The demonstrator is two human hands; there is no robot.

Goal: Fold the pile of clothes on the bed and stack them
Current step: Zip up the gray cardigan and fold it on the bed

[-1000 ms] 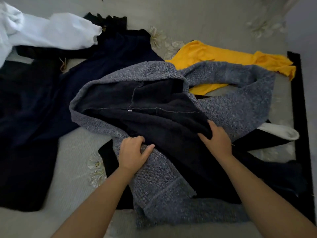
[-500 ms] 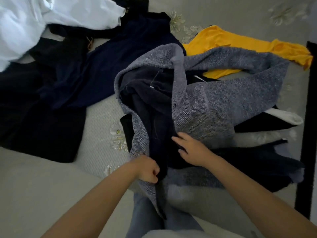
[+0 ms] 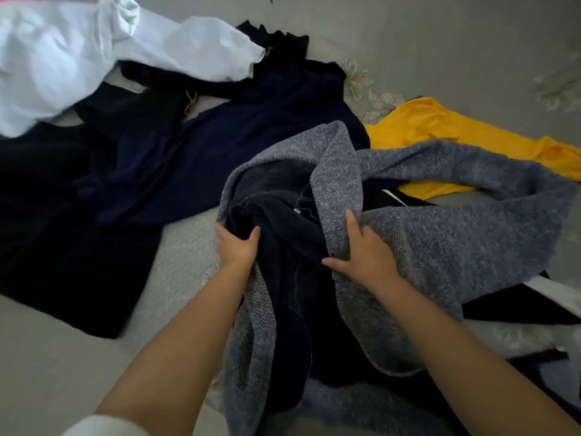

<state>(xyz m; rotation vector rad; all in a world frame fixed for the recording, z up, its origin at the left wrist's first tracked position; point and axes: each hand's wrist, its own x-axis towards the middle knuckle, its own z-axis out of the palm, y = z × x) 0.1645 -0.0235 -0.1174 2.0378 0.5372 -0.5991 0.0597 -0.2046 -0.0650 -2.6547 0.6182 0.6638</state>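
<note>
Hands, left hand (image 3: 236, 247) and right hand (image 3: 361, 251), grip grey cardigan (image 3: 471, 234); label unreadable.

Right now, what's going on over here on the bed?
A person is sorting out a grey knit cardigan with a dark lining, not yet folded. The left hand grips its left edge, and the right hand holds the right front panel. Around it on the bed lie unfolded clothes: a navy garment, a white garment, a yellow garment and a black garment. No stack is visible.
</note>
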